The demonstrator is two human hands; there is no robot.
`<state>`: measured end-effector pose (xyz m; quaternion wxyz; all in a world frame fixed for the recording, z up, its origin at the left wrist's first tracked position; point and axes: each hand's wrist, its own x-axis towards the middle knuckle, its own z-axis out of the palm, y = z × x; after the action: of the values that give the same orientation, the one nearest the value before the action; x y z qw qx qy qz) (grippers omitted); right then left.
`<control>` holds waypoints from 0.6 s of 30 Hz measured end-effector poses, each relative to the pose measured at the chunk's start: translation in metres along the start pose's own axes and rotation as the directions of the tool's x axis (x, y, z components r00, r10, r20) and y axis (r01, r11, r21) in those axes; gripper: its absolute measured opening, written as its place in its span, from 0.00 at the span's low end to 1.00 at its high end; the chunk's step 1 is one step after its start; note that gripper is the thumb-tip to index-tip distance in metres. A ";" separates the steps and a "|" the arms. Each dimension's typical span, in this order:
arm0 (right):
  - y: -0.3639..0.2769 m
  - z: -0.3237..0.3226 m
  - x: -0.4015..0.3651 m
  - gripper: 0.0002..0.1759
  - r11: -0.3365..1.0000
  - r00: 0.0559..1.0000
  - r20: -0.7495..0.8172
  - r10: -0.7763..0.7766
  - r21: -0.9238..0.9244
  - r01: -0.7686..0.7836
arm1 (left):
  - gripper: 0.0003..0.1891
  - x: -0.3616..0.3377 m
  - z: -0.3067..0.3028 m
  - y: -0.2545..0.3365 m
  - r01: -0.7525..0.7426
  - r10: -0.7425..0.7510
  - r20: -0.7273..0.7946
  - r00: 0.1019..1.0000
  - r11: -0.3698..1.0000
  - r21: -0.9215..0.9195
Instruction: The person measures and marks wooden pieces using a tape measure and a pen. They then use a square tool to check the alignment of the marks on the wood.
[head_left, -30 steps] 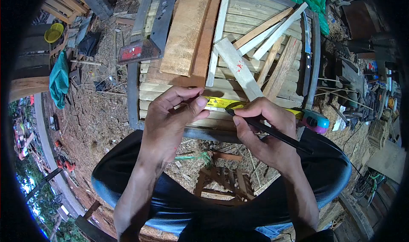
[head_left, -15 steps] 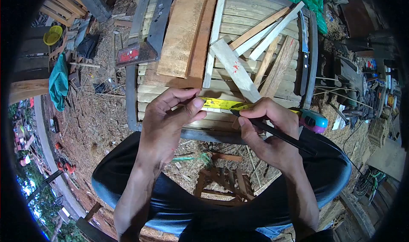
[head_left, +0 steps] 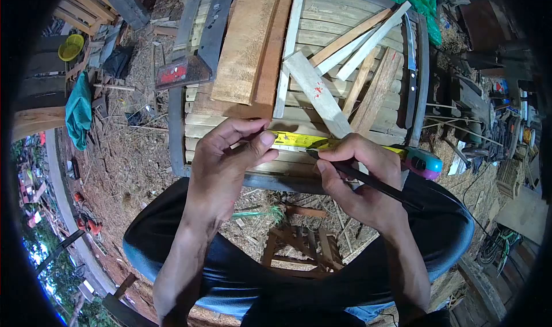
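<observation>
Nudged left: pen [head_left: 375, 184] on tape [head_left: 294, 139]; L hand [head_left: 225, 167] fingers pinch tape, R hand [head_left: 357, 180] fingers clamp pen; slatted table [head_left: 329, 17], sawdust floor [head_left: 137, 154].

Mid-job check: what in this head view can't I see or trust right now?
Head view:
Numbers on the tape blade: too small to read.
End of the tape blade: covered by the thumb of the left hand.
Tip contact of the black pencil and any mark: hidden by the fingers of the right hand.
Part of the tape case: behind the right hand.
</observation>
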<state>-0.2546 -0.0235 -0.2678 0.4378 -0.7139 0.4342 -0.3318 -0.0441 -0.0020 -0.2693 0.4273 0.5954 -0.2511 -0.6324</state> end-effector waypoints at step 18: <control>-0.002 -0.006 -0.002 0.08 0.996 0.995 -0.054 0.083 0.050 -0.080 | 0.13 0.001 -0.001 -0.001 -0.008 0.008 0.014 1.000 1.000 -0.008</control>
<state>-0.2596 -0.0234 -0.2639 0.4553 -0.6755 0.4671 -0.3439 -0.0429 -0.0020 -0.2709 0.4303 0.5884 -0.2539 -0.6358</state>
